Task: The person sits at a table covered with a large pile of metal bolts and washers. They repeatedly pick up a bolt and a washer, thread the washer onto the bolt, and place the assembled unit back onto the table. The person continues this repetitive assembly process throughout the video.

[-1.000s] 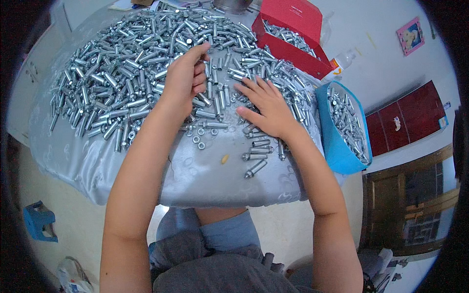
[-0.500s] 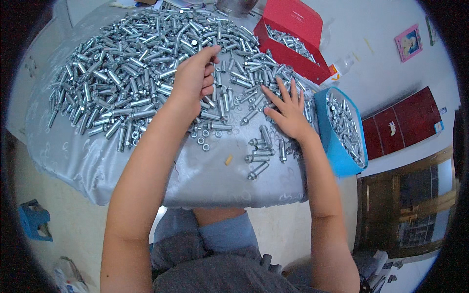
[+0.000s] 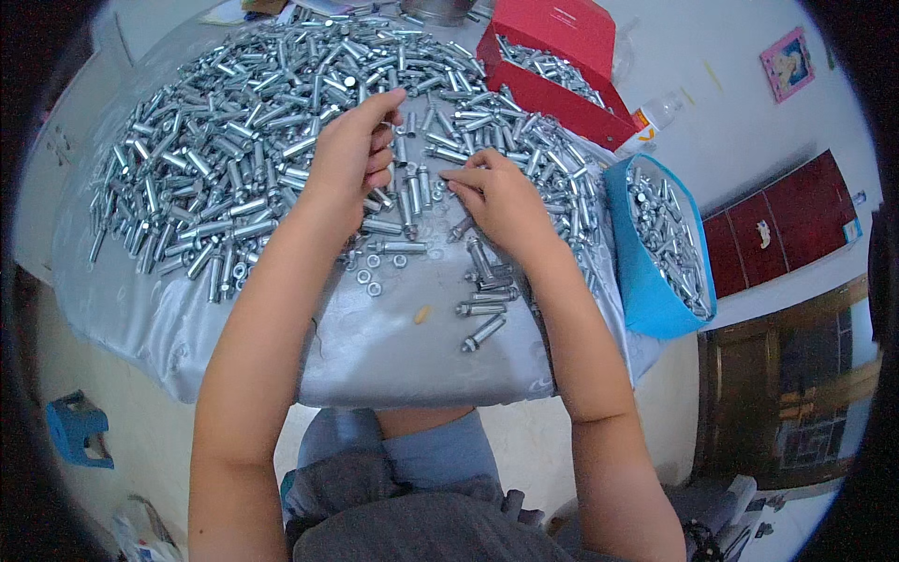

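Observation:
A broad heap of silver sleeve anchor bolts (image 3: 225, 178) covers the left of the table. My left hand (image 3: 348, 155) rests at its right edge, fingers curled in; whatever they hold is hidden. My right hand (image 3: 501, 197) has thumb and forefinger drawn together beside some small nuts and upright-lying bolts (image 3: 412, 192); I cannot make out what is between the fingertips. A second, smaller pile of bolts (image 3: 571, 201) lies right of this hand. Below it sit several separate bolts (image 3: 483, 309). Loose hex nuts (image 3: 373, 274) lie below my left hand.
An open red box (image 3: 552, 89) full of bolts stands at the far right. Beside the table's right edge is a blue container (image 3: 655, 253), also filled with bolts. A small yellowish piece (image 3: 421, 315) lies on the grey satin tablecloth (image 3: 412, 365). A plastic bottle (image 3: 660, 110) is behind.
My right hand has moved left off the right-hand pile, and its spread fingers have drawn together near the small nuts. My left hand stays curled at the heap's edge.

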The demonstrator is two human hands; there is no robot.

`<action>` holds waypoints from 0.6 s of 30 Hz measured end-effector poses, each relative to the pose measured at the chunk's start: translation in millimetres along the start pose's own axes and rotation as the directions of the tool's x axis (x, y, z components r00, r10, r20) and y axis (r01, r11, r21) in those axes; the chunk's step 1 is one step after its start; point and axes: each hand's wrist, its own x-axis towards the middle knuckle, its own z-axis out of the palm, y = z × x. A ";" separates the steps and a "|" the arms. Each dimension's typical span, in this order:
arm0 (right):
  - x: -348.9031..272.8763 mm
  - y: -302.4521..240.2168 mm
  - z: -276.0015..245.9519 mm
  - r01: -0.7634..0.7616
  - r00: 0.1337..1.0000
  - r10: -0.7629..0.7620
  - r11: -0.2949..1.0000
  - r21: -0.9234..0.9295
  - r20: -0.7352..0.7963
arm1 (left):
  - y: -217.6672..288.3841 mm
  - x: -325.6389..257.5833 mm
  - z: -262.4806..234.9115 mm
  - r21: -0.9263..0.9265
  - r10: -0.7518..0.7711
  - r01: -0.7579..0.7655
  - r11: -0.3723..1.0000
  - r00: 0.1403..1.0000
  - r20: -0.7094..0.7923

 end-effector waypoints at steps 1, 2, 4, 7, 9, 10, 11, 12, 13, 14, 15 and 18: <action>0.0 2.7 -0.8 -0.013 1.000 0.012 1.000 0.024 0.007 | -0.5 0.6 0.7 0.013 -0.003 0.002 1.000 1.000 0.015; -0.4 5.1 -1.2 -0.025 1.000 0.025 0.998 0.049 0.013 | -0.7 0.0 2.7 0.029 -0.011 0.011 1.000 1.000 -0.004; -0.6 6.8 -0.3 -0.056 0.998 0.056 0.994 0.096 -0.001 | -0.7 -2.6 6.0 0.060 -0.026 0.029 0.998 0.999 -0.047; 1.6 10.1 1.5 -0.117 0.993 0.118 0.979 0.166 0.005 | -3.5 -2.1 5.3 0.093 -0.014 0.015 0.996 1.000 -0.013; 1.6 9.9 -1.2 -0.181 0.983 0.177 0.971 0.157 0.041 | -7.5 -2.2 7.3 0.130 -0.005 0.007 0.991 1.000 -0.014; 1.5 8.6 -2.5 -0.211 0.977 0.204 0.965 0.154 0.060 | -8.8 -3.0 8.6 0.147 -0.008 0.011 0.989 1.000 -0.016; -0.6 8.7 -2.3 -0.168 0.986 0.168 0.971 0.168 0.013 | -10.0 -4.1 10.3 0.163 -0.012 0.014 0.987 1.000 -0.017; -1.4 9.4 -2.5 -0.167 0.986 0.168 0.971 0.171 0.008 | -11.1 -5.1 11.6 0.179 -0.015 0.018 0.984 1.000 -0.019; -1.7 9.5 -2.4 -0.165 0.986 0.168 0.971 0.175 0.002 | -11.3 -6.1 10.9 0.216 -0.010 0.011 0.976 1.000 -0.006; -2.4 9.5 -2.2 -0.164 0.986 0.167 0.970 0.180 -0.003 | -11.3 -6.3 11.0 0.231 -0.005 0.006 0.973 1.000 -0.004; -4.1 11.3 0.1 -0.130 0.989 0.140 0.973 0.188 -0.043 | -11.3 -6.4 11.4 0.245 -0.001 0.001 0.969 1.000 -0.003; -6.0 -5.2 -7.3 -0.155 0.987 0.157 0.985 0.068 -0.022 | -10.8 -7.5 11.5 0.245 0.022 -0.020 0.969 1.000 -0.004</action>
